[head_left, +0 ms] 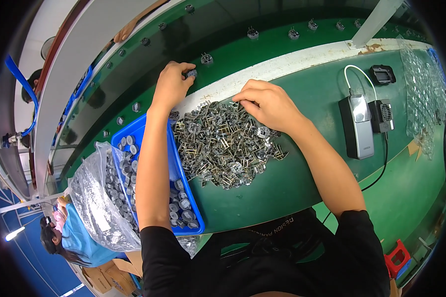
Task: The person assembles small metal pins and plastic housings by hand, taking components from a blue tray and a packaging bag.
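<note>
My left hand (171, 85) pinches a small grey round plastic part (192, 74) over the near edge of the green conveyor belt (228, 47). Just beyond it, a similar round part with metal pins (206, 59) stands on the belt. My right hand (271, 105) is closed, thumb and fingertips together at the far edge of a heap of small metal contact pieces (223, 148); whatever is between those fingertips is too small to make out. Under my left forearm lies a blue tray (195, 208) with several grey round parts (182, 204) in it.
A clear plastic bag of grey parts (101, 193) leans by the tray. Spaced parts (293, 33) line the belt behind a white rail (302, 64). At right are a cabled silver-black device (358, 126), a black frame (383, 74) and clear plastic packaging (421, 94). A co-worker (79, 232) sits at far left.
</note>
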